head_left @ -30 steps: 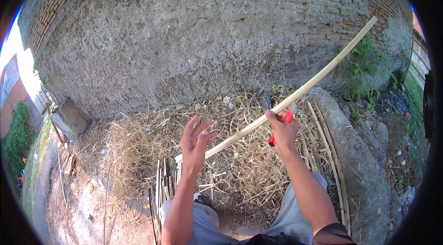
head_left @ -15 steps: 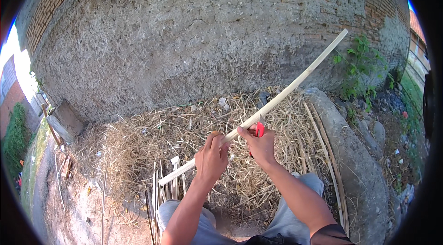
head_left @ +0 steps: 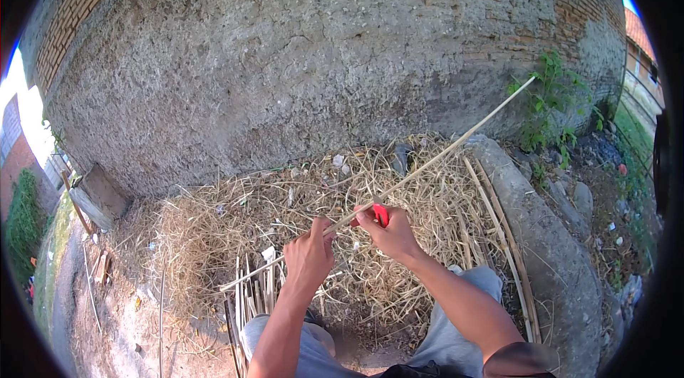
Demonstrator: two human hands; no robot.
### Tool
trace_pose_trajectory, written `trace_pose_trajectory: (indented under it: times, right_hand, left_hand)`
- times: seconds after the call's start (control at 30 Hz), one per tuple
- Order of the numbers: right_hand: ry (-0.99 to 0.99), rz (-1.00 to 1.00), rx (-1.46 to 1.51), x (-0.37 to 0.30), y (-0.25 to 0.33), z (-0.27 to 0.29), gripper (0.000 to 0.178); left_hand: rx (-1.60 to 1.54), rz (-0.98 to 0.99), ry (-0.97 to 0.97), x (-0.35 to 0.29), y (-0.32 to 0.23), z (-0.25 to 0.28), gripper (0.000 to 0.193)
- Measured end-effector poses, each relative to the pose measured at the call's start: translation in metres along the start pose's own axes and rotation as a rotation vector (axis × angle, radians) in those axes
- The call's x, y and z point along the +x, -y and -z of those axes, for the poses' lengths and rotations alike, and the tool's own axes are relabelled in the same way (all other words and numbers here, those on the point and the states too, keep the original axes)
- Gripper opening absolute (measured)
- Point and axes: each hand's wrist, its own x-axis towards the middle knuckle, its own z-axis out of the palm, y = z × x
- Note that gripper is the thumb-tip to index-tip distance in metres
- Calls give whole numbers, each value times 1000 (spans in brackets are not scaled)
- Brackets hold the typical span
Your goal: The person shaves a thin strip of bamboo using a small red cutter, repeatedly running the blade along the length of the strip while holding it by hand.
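A long, pale strip of what looks like bamboo (head_left: 456, 143) slants from low on the left up to the right, its narrow edge facing me. My left hand (head_left: 308, 258) is closed around its lower part, the short end sticking out past the fist. Farther up, my right hand (head_left: 390, 234) grips a red utility knife (head_left: 382, 216), with the thumb beside the strip. The knife's blade end is against or very close to the strip; contact is hard to make out. Below both hands lies a heap of dry, curled shavings (head_left: 206, 235).
A rough plastered wall (head_left: 285, 71) rises in front. Several thin strips (head_left: 251, 296) lean near my left leg, and longer slats (head_left: 504, 239) lie at right along a concrete edge (head_left: 545, 257). A green plant (head_left: 552, 104) grows at the far right; a block (head_left: 103, 198) stands at left.
The strip has been turned from its broad face to its narrow edge, and its far end has dipped lower. Both hands have shifted slightly left and down, still gripping.
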Motion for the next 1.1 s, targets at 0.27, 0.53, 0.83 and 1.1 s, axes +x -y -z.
trace_pose_trajectory:
  times: [0.27,0.53,0.83,1.1]
  right_hand:
    - [91,-136,120,0,5,4,33]
    - [160,-130,357,5,19,18,28]
    - [155,-108,358,7,16,22,21]
    - [163,-115,231,4,26,22,25]
  left_hand:
    - [162,-278,-96,-6,4,-2,24]
    - [-17,-103,-71,-9,-8,0,27]
    - [-34,-87,-115,-3,1,-5,20]
    - [21,57,-42,-8,-3,-9,11]
